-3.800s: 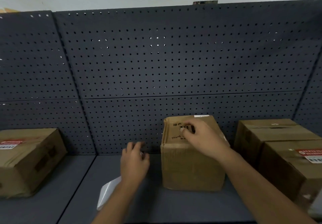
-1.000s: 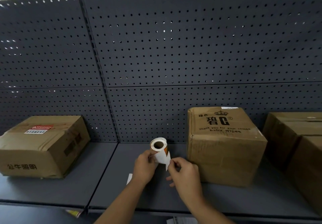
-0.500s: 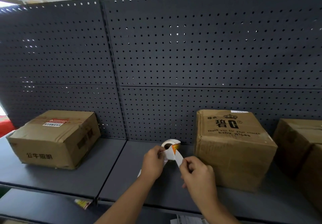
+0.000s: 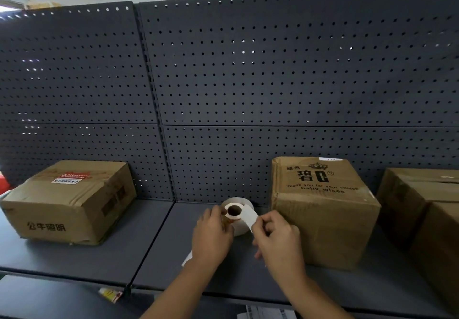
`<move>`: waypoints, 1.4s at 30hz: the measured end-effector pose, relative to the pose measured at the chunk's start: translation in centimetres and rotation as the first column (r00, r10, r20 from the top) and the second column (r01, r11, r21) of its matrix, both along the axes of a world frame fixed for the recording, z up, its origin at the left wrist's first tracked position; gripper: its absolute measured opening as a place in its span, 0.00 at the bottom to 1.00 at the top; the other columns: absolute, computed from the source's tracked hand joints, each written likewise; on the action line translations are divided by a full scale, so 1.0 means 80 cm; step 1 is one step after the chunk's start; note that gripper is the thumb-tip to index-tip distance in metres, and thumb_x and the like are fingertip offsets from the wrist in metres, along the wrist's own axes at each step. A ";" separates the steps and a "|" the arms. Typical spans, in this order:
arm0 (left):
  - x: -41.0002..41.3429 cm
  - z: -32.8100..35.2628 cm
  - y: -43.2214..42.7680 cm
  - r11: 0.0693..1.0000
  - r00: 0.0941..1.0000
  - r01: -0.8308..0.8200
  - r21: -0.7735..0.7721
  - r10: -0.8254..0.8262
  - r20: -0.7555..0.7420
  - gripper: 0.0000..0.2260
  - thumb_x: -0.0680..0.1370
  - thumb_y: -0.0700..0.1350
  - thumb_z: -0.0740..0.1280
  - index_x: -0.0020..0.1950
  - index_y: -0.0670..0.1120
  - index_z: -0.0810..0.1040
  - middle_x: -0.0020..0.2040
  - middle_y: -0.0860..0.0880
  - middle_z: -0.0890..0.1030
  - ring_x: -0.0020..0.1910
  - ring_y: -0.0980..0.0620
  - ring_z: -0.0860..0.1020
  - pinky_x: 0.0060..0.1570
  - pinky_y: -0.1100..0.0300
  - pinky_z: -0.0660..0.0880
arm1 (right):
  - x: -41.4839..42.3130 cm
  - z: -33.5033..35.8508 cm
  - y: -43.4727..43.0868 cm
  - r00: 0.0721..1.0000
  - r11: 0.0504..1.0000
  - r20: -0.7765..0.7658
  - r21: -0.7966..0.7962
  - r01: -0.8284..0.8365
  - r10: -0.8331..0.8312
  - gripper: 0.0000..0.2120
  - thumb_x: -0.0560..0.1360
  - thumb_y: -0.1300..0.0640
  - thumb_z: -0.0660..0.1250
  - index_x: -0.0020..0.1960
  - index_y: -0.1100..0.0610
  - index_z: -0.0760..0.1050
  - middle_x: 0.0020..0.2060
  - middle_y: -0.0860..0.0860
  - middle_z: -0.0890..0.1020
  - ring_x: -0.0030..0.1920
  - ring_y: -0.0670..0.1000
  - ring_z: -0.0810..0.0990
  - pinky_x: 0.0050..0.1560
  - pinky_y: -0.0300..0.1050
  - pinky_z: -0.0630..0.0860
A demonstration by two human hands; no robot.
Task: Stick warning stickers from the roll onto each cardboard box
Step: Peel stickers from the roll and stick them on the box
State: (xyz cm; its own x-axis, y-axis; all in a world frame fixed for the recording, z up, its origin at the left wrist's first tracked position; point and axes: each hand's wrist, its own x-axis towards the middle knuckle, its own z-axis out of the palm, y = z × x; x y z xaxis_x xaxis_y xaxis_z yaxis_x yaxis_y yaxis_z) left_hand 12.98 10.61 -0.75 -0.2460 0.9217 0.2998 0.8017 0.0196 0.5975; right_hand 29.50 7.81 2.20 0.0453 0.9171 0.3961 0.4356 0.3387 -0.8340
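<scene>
Baby-wipes box: sitting unstickered, just right of the right hand's fingers.
Left box: wearing 1 sticker, well left.
Roll: left hand gripping it.
Strip: right fingers, off the box top now, pinching it. Judgement: peeling is beginning.

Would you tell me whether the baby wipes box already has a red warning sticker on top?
No, the top of the baby wipes box shows only black print and a small white label.

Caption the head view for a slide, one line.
Left hand holds the sticker roll while the right hand pinches its loose end beside the baby-wipes box.
</scene>
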 end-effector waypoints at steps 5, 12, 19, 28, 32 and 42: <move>0.027 0.047 -0.030 0.977 0.860 0.016 0.211 -0.121 0.496 0.05 0.84 0.46 0.65 0.50 0.52 0.79 0.47 0.55 0.82 0.49 0.55 0.81 0.47 0.64 0.77 | 0.000 0.005 0.001 1.000 0.999 -0.012 0.045 0.007 -0.006 0.10 0.82 0.58 0.68 0.41 0.53 0.75 0.26 0.49 0.81 0.20 0.46 0.78 0.24 0.48 0.78; 0.054 0.091 -0.063 0.988 0.440 0.115 0.106 -0.146 0.886 0.17 0.82 0.52 0.68 0.55 0.37 0.79 0.49 0.41 0.86 0.50 0.45 0.86 0.44 0.59 0.82 | -0.002 0.020 0.000 0.940 0.880 0.316 0.474 -0.035 -0.132 0.11 0.81 0.48 0.62 0.50 0.52 0.81 0.28 0.43 0.81 0.24 0.44 0.79 0.21 0.43 0.76; 0.050 0.102 -0.052 0.992 0.358 0.081 0.101 -0.124 0.926 0.08 0.82 0.41 0.66 0.52 0.36 0.80 0.49 0.38 0.85 0.47 0.45 0.84 0.49 0.50 0.83 | 0.002 0.034 0.000 0.888 0.828 0.440 0.541 -0.146 -0.130 0.15 0.83 0.44 0.62 0.57 0.53 0.81 0.37 0.44 0.86 0.32 0.42 0.83 0.26 0.39 0.78; 0.055 0.133 -0.043 0.983 0.213 0.082 0.163 -0.177 0.961 0.13 0.82 0.42 0.65 0.56 0.31 0.79 0.44 0.36 0.81 0.44 0.44 0.79 0.48 0.50 0.77 | 0.033 0.075 -0.003 0.995 0.981 -0.013 0.169 -0.096 0.100 0.11 0.80 0.41 0.66 0.57 0.46 0.78 0.41 0.43 0.84 0.37 0.46 0.84 0.34 0.47 0.83; 0.067 0.142 -0.041 0.980 0.261 0.107 0.166 -0.189 0.947 0.10 0.83 0.46 0.66 0.52 0.40 0.84 0.39 0.47 0.82 0.41 0.51 0.78 0.47 0.52 0.74 | 0.048 0.110 -0.003 0.942 0.965 -0.209 0.058 -0.256 0.262 0.06 0.82 0.50 0.67 0.55 0.51 0.80 0.45 0.49 0.86 0.35 0.53 0.86 0.32 0.50 0.83; 0.100 0.150 -0.038 0.951 0.476 0.200 0.235 -0.304 0.826 0.06 0.82 0.50 0.69 0.51 0.51 0.85 0.47 0.48 0.86 0.46 0.52 0.82 0.47 0.57 0.77 | 0.090 0.118 0.001 0.917 0.974 -0.328 0.049 -0.223 0.226 0.04 0.80 0.54 0.71 0.53 0.54 0.82 0.42 0.53 0.86 0.37 0.55 0.85 0.33 0.48 0.82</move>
State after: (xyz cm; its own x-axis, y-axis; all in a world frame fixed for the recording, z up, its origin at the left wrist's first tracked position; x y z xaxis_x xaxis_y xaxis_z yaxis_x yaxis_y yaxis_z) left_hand 21.00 7.56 11.26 -0.1894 0.9676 0.1670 -0.1267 -0.1928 0.9730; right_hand 36.68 7.86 11.66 -0.0319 0.9144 0.4035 0.0481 0.4046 -0.9132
